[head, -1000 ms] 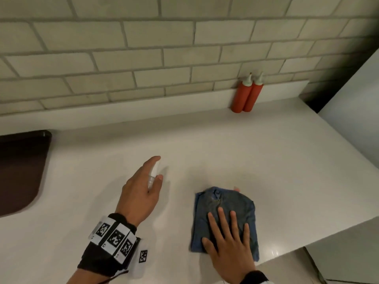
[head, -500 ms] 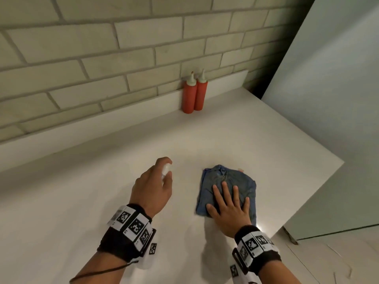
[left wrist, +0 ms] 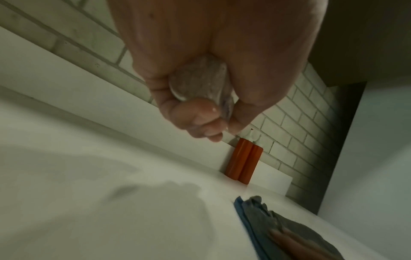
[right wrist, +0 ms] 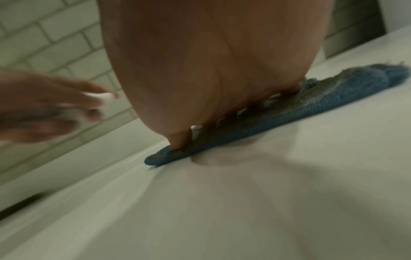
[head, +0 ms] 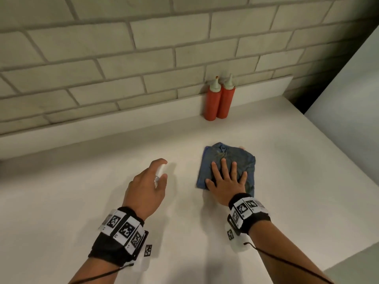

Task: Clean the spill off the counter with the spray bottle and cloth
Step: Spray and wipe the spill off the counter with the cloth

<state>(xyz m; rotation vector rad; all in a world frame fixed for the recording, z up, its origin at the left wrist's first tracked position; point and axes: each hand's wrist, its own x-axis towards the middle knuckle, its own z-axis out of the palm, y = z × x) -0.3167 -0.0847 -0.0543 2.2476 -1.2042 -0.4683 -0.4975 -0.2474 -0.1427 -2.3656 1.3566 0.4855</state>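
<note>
A folded blue cloth (head: 227, 158) lies on the white counter (head: 82, 197) right of centre. My right hand (head: 226, 179) lies flat on the cloth with fingers spread and straight. In the right wrist view the palm presses the blue cloth (right wrist: 311, 105) onto the counter. My left hand (head: 147, 185) hovers left of the cloth and grips a small clear spray bottle (head: 159, 173), with the index finger curled over its white top. The left wrist view shows the bottle's clear base (left wrist: 198, 81) wrapped by the fingers. A small pinkish spot (head: 243, 148) shows at the cloth's far edge.
Two red squeeze bottles (head: 218, 101) stand together against the low white backsplash under the brick wall (head: 123, 58). A pale panel (head: 348, 95) rises at the right. The counter's right edge (head: 336, 257) drops off near my right forearm.
The cloth and my right hand have slid away from me toward the wall. My left hand keeps hold of the spray bottle beside it. The view has shifted right.
</note>
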